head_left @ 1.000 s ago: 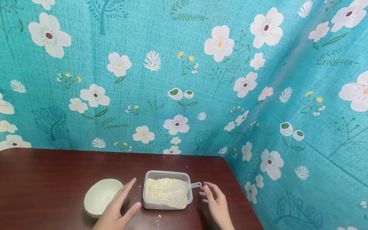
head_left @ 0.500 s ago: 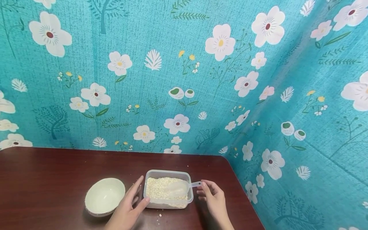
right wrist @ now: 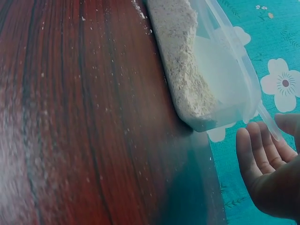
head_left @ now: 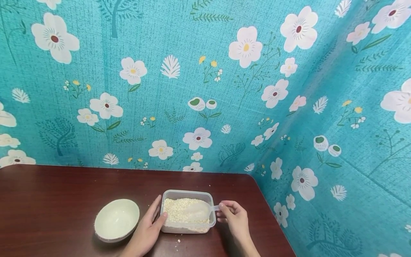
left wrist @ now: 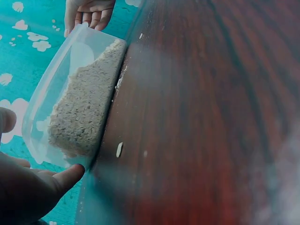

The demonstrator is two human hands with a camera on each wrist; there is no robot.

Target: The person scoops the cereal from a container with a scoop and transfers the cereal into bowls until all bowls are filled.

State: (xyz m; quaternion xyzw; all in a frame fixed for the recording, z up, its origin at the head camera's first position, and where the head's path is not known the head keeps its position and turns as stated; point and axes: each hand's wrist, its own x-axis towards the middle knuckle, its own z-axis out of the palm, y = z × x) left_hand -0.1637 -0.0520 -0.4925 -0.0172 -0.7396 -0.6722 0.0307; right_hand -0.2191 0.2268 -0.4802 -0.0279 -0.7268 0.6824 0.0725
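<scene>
A clear plastic container (head_left: 187,228) of rolled oats (head_left: 176,210) stands on the table. In the oats lies a translucent scoop (head_left: 198,211), its handle sticking out over the container's right rim. My right hand (head_left: 236,218) has the end of that handle between thumb and index finger, while the other fingers hang loosely below it. Against the container's left side rests my left hand (head_left: 148,225), fingers extended and thumb at the near left corner. The left wrist view shows that thumb (left wrist: 70,178) low on the container's wall. A white bowl (head_left: 117,219) sits just left of my left hand.
The dark red wooden table (head_left: 64,189) ends at a right edge beyond my right hand. Stray oat flakes (head_left: 178,241) lie in front of the container. A teal flowered cloth (head_left: 173,96) hangs behind the table and along its right side.
My left hand has moved right, from beside the bowl to the container's left side. My right hand has come left and taken the scoop's handle. Container and bowl look unmoved.
</scene>
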